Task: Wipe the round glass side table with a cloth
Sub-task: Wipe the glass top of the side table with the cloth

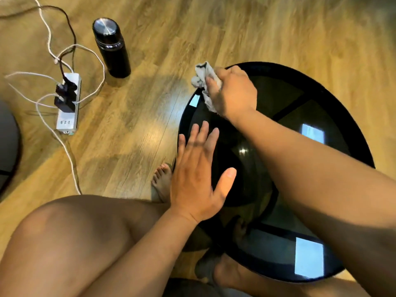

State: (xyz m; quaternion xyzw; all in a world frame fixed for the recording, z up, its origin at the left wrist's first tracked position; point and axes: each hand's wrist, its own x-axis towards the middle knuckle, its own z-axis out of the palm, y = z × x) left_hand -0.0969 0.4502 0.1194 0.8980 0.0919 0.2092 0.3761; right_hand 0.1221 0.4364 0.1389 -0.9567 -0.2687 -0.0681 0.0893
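Note:
The round glass side table [334,116] has a dark tinted top and black frame bars showing through it. It stands low on a wooden floor, right of centre. My right hand [232,92] is at the table's far left rim, shut on a crumpled white cloth [203,79] that sticks out past the edge. My left hand [198,174] hovers flat over the table's near left edge, fingers spread, holding nothing. My right forearm crosses over the glass.
A black flask [111,47] with a steel lid stands on the floor to the upper left. A white power strip [67,103] with plugs and trailing cables lies further left. My bare knee [70,239] and feet are close to the table's near side.

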